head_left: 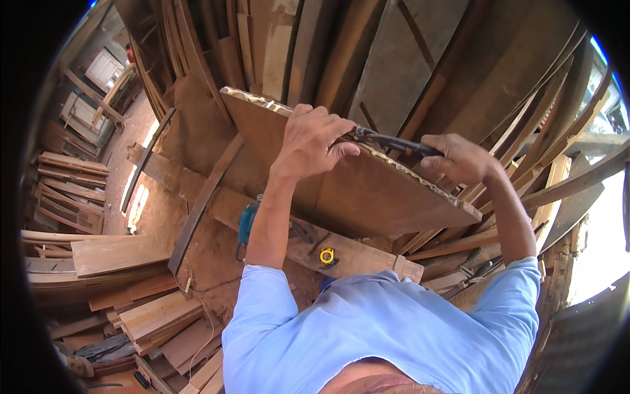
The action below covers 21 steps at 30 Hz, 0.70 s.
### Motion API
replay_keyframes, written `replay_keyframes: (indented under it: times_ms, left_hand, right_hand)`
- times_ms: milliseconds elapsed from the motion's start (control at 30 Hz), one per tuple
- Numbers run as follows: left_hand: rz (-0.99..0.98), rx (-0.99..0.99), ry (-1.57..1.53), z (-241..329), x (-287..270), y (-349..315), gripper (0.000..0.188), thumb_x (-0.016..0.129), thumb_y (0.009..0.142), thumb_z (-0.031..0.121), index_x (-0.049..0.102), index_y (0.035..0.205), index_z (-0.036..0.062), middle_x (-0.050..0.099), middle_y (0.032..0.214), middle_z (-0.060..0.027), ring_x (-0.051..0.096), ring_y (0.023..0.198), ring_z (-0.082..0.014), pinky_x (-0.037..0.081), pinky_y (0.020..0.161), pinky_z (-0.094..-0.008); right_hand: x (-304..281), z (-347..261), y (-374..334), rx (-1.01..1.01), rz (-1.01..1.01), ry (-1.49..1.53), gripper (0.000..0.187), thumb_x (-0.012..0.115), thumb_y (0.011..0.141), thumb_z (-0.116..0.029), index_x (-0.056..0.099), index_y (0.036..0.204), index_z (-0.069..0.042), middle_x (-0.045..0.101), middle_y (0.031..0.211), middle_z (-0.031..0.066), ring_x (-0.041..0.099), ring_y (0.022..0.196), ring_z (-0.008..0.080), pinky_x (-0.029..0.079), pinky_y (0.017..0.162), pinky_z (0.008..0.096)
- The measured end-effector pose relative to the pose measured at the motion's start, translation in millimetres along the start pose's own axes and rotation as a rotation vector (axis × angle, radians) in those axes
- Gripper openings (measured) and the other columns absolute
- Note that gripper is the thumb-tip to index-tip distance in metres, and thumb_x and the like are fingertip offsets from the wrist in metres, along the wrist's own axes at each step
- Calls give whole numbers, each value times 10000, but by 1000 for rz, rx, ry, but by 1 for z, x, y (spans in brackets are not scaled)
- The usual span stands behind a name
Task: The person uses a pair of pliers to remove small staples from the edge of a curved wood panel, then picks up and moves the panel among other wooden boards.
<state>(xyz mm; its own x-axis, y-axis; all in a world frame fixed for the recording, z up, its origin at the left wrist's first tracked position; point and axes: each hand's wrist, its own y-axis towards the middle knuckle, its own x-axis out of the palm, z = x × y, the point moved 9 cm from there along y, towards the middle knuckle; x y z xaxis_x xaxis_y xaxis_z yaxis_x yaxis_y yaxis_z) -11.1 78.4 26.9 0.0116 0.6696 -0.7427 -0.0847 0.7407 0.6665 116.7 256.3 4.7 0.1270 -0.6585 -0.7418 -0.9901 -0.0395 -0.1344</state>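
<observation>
A woodworking shed, crowded with timber. Long planks and boards (367,59) lean upright against the far wall, dark brown and reddish. The floor (216,243) is bare reddish earth dusted with sawdust. At the left, cut boards (115,253) lie in low stacks, with slatted wooden frames (69,190) piled beyond them. A white panelled door (105,67) stands in the far left corner. Bright daylight comes in from the open right side (600,243) and falls in a patch on the floor (136,203).
</observation>
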Motion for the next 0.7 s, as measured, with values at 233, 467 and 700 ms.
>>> replay_keyframes:
  times_ms: [233, 467, 700]
  left_hand:
    - [-38, -67, 40, -9, 5, 3, 505, 785, 754, 517, 716, 1042, 108, 640, 783, -53, 608, 796, -271, 427, 838, -399]
    - [-64, -107, 24, -15, 8, -3, 513, 797, 746, 501, 710, 1071, 113, 646, 811, -48, 621, 823, -265, 426, 861, -392]
    - [-57, -130, -25, -13, 7, 1, 505, 856, 722, 425, 695, 1118, 157, 685, 830, -34, 633, 842, -248, 424, 883, -389]
  right_hand:
    - [-43, -55, 20, 130, -150, -469, 263, 626, 936, -222, 697, 1096, -26, 650, 735, 94, 664, 732, 239, 506, 694, 392]
    - [-38, -45, 26, 109, -311, -340, 291, 610, 945, -224, 682, 1133, -14, 644, 720, 66, 656, 712, 200, 502, 688, 379]
    - [-40, -50, 24, 114, -239, -525, 273, 626, 948, -263, 672, 1087, -33, 633, 743, 91, 651, 784, 242, 486, 711, 403]
